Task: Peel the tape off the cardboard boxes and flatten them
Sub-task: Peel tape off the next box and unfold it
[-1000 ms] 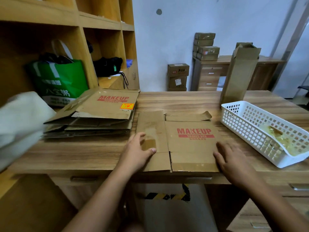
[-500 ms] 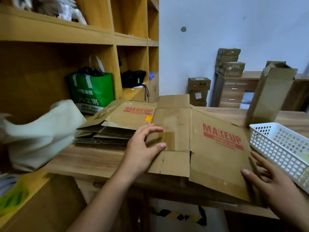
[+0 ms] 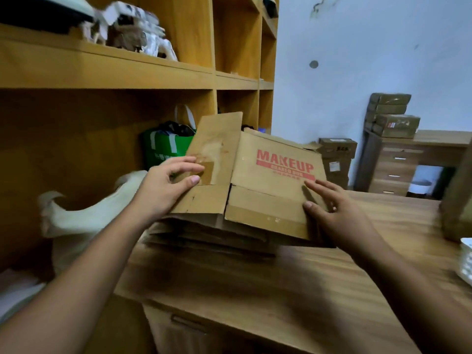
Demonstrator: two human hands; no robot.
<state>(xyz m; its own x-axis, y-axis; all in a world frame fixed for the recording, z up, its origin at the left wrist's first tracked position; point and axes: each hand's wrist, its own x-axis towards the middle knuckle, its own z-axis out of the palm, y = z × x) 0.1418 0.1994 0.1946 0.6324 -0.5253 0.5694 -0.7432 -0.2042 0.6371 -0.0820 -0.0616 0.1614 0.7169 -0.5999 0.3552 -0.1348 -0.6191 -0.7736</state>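
Lying tilted over a pile of flattened boxes (image 3: pixel 209 238), the flattened box (image 3: pixel 270 190) with the red MAKEUP print sits between the person's two hands, its far flaps raised toward the shelves. The left hand (image 3: pixel 168 185) rests on the left panel with fingers stretched out and relaxed, fingertips and thumb beside a brown patch of tape (image 3: pixel 207 169). The right hand (image 3: pixel 334 213) lies against the box's right edge, fingers straight and spread, thumb on the lower flap. Neither hand is curled round the cardboard. The picture is blurred here, so whether the box's underside touches the pile I cannot say for sure.

The pile is at the left end of a wooden table (image 3: pixel 281 290), hard against a wooden shelf unit (image 3: pixel 127 72). A green bag (image 3: pixel 166 149) stands in a compartment behind the box, and something pale and cloth-like (image 3: pixel 89 221) lies to the left. At the right edge stand an upright cardboard box (image 3: pixel 457 200) and the corner of a white basket (image 3: pixel 466 261). Across the room, sealed boxes (image 3: pixel 337 149) stand by the wall beside a desk with drawers (image 3: pixel 393 169), with more cartons (image 3: pixel 393 116) on top.
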